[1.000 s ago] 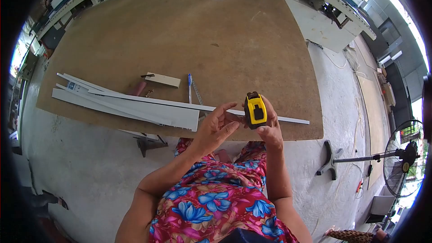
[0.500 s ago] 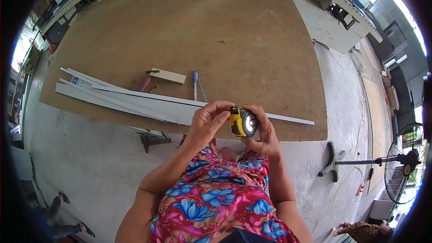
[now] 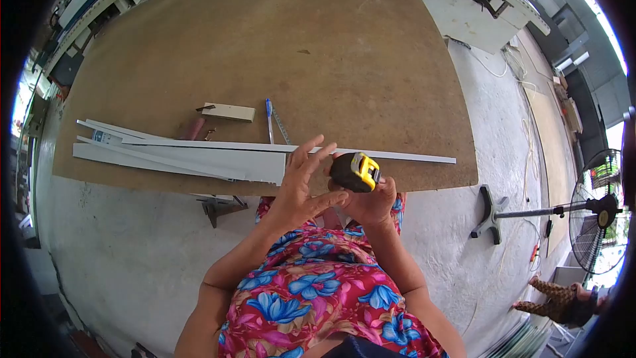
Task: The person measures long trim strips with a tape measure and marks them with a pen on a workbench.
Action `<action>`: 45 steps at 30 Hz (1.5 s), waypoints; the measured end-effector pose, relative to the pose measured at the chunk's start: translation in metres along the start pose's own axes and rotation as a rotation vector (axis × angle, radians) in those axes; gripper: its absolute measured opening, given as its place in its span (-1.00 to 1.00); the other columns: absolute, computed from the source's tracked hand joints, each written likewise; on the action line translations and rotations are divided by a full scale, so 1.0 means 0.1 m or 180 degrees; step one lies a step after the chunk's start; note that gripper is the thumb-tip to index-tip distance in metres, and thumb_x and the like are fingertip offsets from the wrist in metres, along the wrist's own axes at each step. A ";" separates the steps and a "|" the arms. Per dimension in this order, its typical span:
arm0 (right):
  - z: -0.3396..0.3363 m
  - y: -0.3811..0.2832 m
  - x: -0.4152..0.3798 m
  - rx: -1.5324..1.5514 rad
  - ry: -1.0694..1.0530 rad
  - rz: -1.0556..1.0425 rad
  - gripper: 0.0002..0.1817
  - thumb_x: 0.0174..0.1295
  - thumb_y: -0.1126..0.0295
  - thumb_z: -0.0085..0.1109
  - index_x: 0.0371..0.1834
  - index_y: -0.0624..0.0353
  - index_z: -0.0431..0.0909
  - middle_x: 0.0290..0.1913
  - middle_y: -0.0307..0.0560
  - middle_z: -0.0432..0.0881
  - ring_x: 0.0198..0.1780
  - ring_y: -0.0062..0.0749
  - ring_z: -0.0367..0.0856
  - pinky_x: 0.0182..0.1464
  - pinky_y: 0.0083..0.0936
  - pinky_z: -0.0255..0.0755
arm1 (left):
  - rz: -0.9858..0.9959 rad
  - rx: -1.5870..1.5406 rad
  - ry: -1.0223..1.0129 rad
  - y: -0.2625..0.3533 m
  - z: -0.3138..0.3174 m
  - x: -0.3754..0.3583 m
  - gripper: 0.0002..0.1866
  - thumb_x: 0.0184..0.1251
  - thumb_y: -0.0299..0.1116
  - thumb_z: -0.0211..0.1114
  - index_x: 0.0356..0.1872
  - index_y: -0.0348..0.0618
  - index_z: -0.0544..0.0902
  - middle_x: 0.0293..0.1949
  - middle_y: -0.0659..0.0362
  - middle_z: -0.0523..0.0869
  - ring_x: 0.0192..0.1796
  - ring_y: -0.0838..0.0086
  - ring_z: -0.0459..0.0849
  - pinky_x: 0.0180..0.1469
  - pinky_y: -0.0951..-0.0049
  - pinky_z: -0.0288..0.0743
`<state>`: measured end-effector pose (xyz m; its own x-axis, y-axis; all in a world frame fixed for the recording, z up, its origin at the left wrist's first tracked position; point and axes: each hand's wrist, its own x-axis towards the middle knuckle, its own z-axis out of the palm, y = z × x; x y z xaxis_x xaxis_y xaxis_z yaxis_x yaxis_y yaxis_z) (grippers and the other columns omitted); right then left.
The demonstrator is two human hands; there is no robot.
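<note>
A yellow and black tape measure [image 3: 356,172] sits in my right hand [image 3: 373,204], held above the near edge of the brown board table [image 3: 298,73]. My left hand [image 3: 301,185] is just left of it, fingers spread and holding nothing. Beneath and to the left of my hands lie several long white strips [image 3: 179,161], partly overlapping. One thin white strip [image 3: 417,158] runs on to the right behind the tape measure. Beyond the strips rest a blue pen [image 3: 269,119] and a narrow metal ruler [image 3: 281,126].
A pale wooden block [image 3: 228,113] and a dark reddish piece [image 3: 194,128] lie behind the strips. To the right stands a floor fan [image 3: 596,212] with its base [image 3: 488,215] near the table corner. Another person's legs [image 3: 556,299] show at lower right.
The tape measure has been turned over in my right hand, its yellow side now facing right. My left hand has let go and opened. The camera view has shifted slightly.
</note>
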<state>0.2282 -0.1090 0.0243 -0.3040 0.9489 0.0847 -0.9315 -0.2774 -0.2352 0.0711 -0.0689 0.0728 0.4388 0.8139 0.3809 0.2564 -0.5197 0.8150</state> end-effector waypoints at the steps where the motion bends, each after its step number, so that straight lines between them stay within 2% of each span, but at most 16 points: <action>1: -0.04 0.02 -0.03 0.0087 -0.0046 0.0060 -0.15 -0.09 0.02 0.05 0.27 0.30 0.15 0.08 0.25 0.38 -0.05 -0.17 0.49 -0.05 -0.43 0.44 | -0.0004 -0.0256 -0.0166 -0.03 0.00 -0.01 -0.36 -0.02 -0.16 0.43 0.13 -0.10 0.42 0.11 0.02 0.45 0.13 0.16 0.45 0.21 0.22 0.24; 5: -0.19 0.11 -0.10 -0.0469 0.0217 0.0082 -0.21 -0.07 -0.06 0.01 0.18 0.28 0.28 0.06 0.29 0.40 0.04 -0.07 0.47 0.07 -0.19 0.39 | -0.0034 -0.0515 -0.0414 -0.11 0.03 -0.05 -0.40 -0.05 -0.19 0.45 0.04 -0.16 0.46 0.10 -0.02 0.47 0.16 0.15 0.46 0.15 0.25 0.33; 7: -0.24 0.11 -0.13 -0.1299 0.0275 0.0225 -0.26 -0.02 -0.03 0.00 0.17 0.29 0.29 0.05 0.17 0.44 0.03 -0.16 0.48 0.08 -0.25 0.36 | -0.0171 -0.0850 -0.0298 -0.13 0.09 -0.10 -0.46 -0.05 -0.26 0.45 -0.01 -0.20 0.48 0.02 0.01 0.52 0.06 0.26 0.53 0.05 0.33 0.41; 8: -0.25 0.09 -0.17 -0.2238 0.0502 0.0232 -0.31 0.01 0.02 0.03 0.15 0.29 0.32 0.03 0.12 0.47 0.01 -0.23 0.48 0.04 -0.35 0.37 | -0.0247 -0.1015 -0.0238 -0.13 0.10 -0.13 -0.48 -0.05 -0.29 0.45 -0.04 -0.21 0.48 -0.02 0.03 0.55 0.01 0.32 0.56 0.00 0.37 0.45; 10: -0.16 0.02 -0.17 -0.3104 0.0718 0.0056 -0.42 0.08 0.14 0.07 0.12 0.28 0.36 -0.01 0.03 0.50 -0.01 -0.34 0.49 -0.02 -0.48 0.38 | -0.0494 -0.1198 -0.0191 -0.11 0.05 -0.16 -0.53 -0.05 -0.34 0.43 -0.08 -0.23 0.48 -0.12 0.10 0.58 -0.09 0.47 0.57 -0.09 0.48 0.47; 12: 0.01 -0.15 -0.09 -0.2968 0.0682 -0.0306 -0.54 0.13 0.26 0.10 0.09 0.23 0.40 -0.04 -0.05 0.50 -0.03 -0.40 0.48 -0.05 -0.51 0.39 | -0.0853 -0.1504 -0.0125 -0.12 0.00 -0.18 -0.60 -0.05 -0.39 0.38 -0.14 -0.23 0.49 -0.25 0.23 0.59 -0.20 0.66 0.53 -0.17 0.60 0.45; 16: 0.18 -0.28 -0.14 -0.4123 0.0475 -0.1227 -0.63 0.10 0.54 0.13 0.02 0.16 0.49 0.01 -0.11 0.47 -0.08 -0.45 0.49 -0.12 -0.56 0.41 | -0.1083 -0.1609 -0.0458 -0.11 -0.11 -0.14 -0.60 -0.02 -0.41 0.34 -0.10 -0.21 0.49 -0.29 0.24 0.57 -0.25 0.67 0.53 -0.20 0.61 0.45; 21: 0.52 -0.37 -0.13 -0.5283 -0.0003 -0.0899 -0.72 0.06 0.62 0.15 -0.12 0.21 0.56 -0.15 -0.11 0.57 -0.24 -0.47 0.56 -0.23 -0.57 0.44 | -0.1236 -0.1558 -0.1067 -0.09 -0.12 -0.10 -0.59 0.03 -0.39 0.27 -0.04 -0.22 0.47 -0.30 0.22 0.57 -0.25 0.68 0.53 -0.16 0.60 0.45; 23: 0.52 -0.42 -0.14 -0.5531 -0.0069 -0.0618 -0.76 0.05 0.62 0.17 -0.18 0.22 0.57 -0.21 -0.16 0.59 -0.27 -0.50 0.57 -0.25 -0.59 0.45 | -0.1747 -0.2234 -0.1097 -0.13 -0.11 -0.11 -0.57 0.05 -0.36 0.26 -0.01 -0.23 0.46 -0.25 0.21 0.58 -0.19 0.65 0.54 -0.10 0.59 0.44; 27: 0.40 -0.35 -0.23 -0.4090 0.0568 -0.0048 -0.89 0.10 0.55 0.21 -0.29 0.25 0.55 -0.34 -0.23 0.60 -0.32 -0.64 0.56 -0.29 -0.69 0.46 | -0.2252 -0.3342 -0.1144 -0.31 -0.07 -0.19 -0.49 0.08 -0.27 0.31 0.07 -0.23 0.43 -0.11 0.19 0.56 -0.04 0.59 0.53 0.02 0.57 0.40; 30: 0.30 -0.28 -0.25 -0.3202 0.0751 0.0002 -0.90 0.14 0.49 0.21 -0.32 0.26 0.53 -0.38 -0.25 0.59 -0.35 -0.70 0.55 -0.30 -0.74 0.47 | -0.1840 -0.3526 -0.1206 -0.30 -0.08 -0.22 -0.36 0.00 -0.26 0.43 0.12 -0.23 0.38 0.01 0.18 0.51 0.04 0.57 0.50 0.10 0.56 0.36; 33: 0.24 -0.30 -0.26 -0.2794 0.0865 0.0118 -0.88 0.15 0.46 0.22 -0.31 0.27 0.52 -0.40 -0.24 0.59 -0.38 -0.71 0.56 -0.31 -0.75 0.47 | -0.1487 -0.2927 -0.1528 -0.18 -0.15 -0.20 -0.24 -0.14 -0.30 0.53 0.14 -0.24 0.35 0.06 0.18 0.48 0.08 0.56 0.47 0.15 0.54 0.32; 36: 0.22 -0.32 -0.29 -0.2328 0.0911 0.0311 -0.87 0.15 0.46 0.22 -0.30 0.27 0.51 -0.42 -0.23 0.58 -0.41 -0.69 0.55 -0.33 -0.75 0.46 | -0.1815 -0.2858 -0.1582 -0.14 -0.14 -0.21 -0.20 -0.23 -0.41 0.56 0.15 -0.24 0.35 0.03 0.19 0.51 0.07 0.57 0.47 0.15 0.54 0.31; 39: 0.21 -0.30 -0.28 -0.2111 0.0920 0.0352 -0.87 0.16 0.46 0.21 -0.30 0.27 0.50 -0.47 -0.26 0.54 -0.49 -0.67 0.49 -0.43 -0.73 0.41 | -0.1693 -0.2752 -0.1516 -0.11 -0.11 -0.22 -0.24 -0.19 -0.38 0.53 0.13 -0.26 0.36 -0.03 0.20 0.54 0.04 0.57 0.49 0.12 0.57 0.33; 42: 0.16 -0.30 -0.30 -0.1987 0.0839 0.0296 -0.86 0.16 0.44 0.19 -0.32 0.28 0.48 -0.52 -0.28 0.48 -0.55 -0.66 0.41 -0.54 -0.71 0.32 | -0.1790 -0.3199 -0.1178 -0.15 -0.06 -0.28 -0.31 -0.12 -0.30 0.47 0.09 -0.28 0.38 -0.09 0.18 0.56 -0.03 0.56 0.53 0.07 0.56 0.38; 45: 0.27 -0.46 -0.40 -0.1813 0.0903 0.0133 -0.86 0.16 0.41 0.17 -0.35 0.25 0.46 -0.55 -0.32 0.43 -0.57 -0.70 0.34 -0.56 -0.73 0.25 | -0.1826 -0.3337 -0.0461 -0.26 -0.03 -0.31 -0.37 -0.02 -0.18 0.37 0.05 -0.32 0.40 -0.11 0.13 0.56 -0.09 0.51 0.56 0.02 0.52 0.43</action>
<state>0.2776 -0.1383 0.0581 -0.2002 0.9636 -0.1771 -0.6440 -0.2657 -0.7174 0.0479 -0.0796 0.0413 0.5999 0.7857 -0.1511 -0.3494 0.4271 0.8340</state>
